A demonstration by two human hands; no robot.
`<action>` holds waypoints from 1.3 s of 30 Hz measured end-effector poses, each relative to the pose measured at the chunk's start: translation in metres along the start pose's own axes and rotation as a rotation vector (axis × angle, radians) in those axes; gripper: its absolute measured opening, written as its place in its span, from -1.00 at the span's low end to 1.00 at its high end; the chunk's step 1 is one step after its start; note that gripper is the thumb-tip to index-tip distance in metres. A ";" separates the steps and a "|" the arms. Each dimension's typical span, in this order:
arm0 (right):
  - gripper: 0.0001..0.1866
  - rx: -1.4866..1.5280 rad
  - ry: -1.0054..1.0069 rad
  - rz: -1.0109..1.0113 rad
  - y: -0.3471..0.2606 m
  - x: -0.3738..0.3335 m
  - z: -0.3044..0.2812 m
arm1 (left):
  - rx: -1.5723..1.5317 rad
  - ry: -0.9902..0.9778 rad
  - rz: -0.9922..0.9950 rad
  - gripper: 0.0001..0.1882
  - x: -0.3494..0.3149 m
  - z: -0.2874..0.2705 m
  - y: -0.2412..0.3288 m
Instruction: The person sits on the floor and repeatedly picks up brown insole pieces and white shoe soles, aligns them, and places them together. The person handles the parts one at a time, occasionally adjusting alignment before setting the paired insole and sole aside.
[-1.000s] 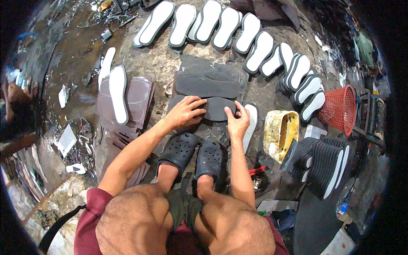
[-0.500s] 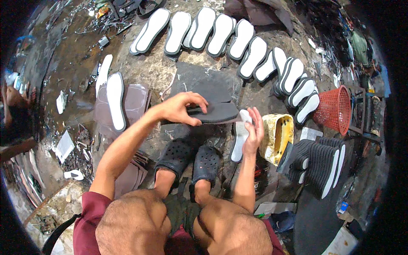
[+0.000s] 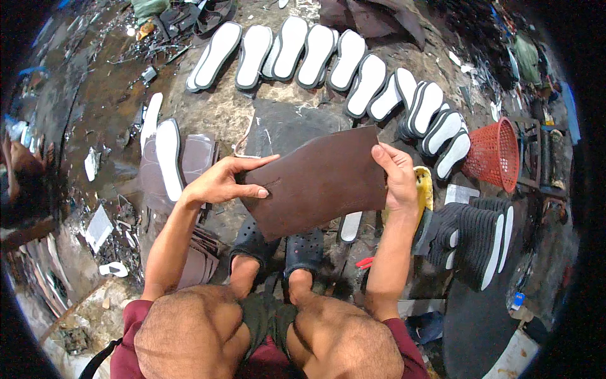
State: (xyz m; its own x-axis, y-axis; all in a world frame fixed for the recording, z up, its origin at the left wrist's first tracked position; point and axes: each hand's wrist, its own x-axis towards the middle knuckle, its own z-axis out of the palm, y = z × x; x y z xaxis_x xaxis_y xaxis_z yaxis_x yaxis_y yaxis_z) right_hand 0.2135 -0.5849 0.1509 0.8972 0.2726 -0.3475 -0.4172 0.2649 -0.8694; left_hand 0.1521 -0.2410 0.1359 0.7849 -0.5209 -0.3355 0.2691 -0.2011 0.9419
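Note:
A brown rectangular sheet [image 3: 322,183], leather-like, is spread in the air between my hands, above my black clogs [image 3: 303,251]. My left hand [image 3: 230,180] pinches its left edge, thumb on the upper face. At the right end, my right hand [image 3: 399,177] grips the edge with the thumb up; its fingers are partly behind. Beyond the sheet lies a dark flat board [image 3: 278,123] on the ground. Below the sheet's lower edge shows part of a white insole [image 3: 351,226]. To the left, a white-topped sole [image 3: 168,158] rests on a stack of brown sheets [image 3: 201,158].
White-topped soles [image 3: 287,47] form an arc across the far side and down the right. A red basket [image 3: 495,158], a yellow container [image 3: 424,180] and stacked dark soles [image 3: 476,243] stand to the right. A red-handled tool [image 3: 365,262] lies by my right forearm.
The piece, seen almost edge-on and dark before, has tilted so its brown face shows. My right hand has risen and closed on its right end; my left hand has moved left and down.

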 end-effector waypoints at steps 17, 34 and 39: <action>-0.08 -0.083 0.217 -0.239 0.060 -0.041 0.062 | -0.729 0.430 0.072 -0.29 0.028 0.080 -0.005; -0.31 0.119 0.113 0.044 0.052 -0.039 0.056 | -0.867 0.387 -0.088 -0.53 0.019 0.074 -0.016; -0.34 -0.058 0.064 0.169 0.083 -0.023 0.020 | -0.186 0.656 -0.163 -0.51 0.018 0.073 -0.061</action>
State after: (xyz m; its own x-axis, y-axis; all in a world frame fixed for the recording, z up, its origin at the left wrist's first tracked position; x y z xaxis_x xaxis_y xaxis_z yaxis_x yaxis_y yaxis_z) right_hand 0.1553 -0.5512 0.0941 0.8229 0.2489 -0.5107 -0.5558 0.1663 -0.8145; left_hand 0.1091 -0.2987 0.0710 0.8855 0.1242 -0.4478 0.4570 -0.0582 0.8876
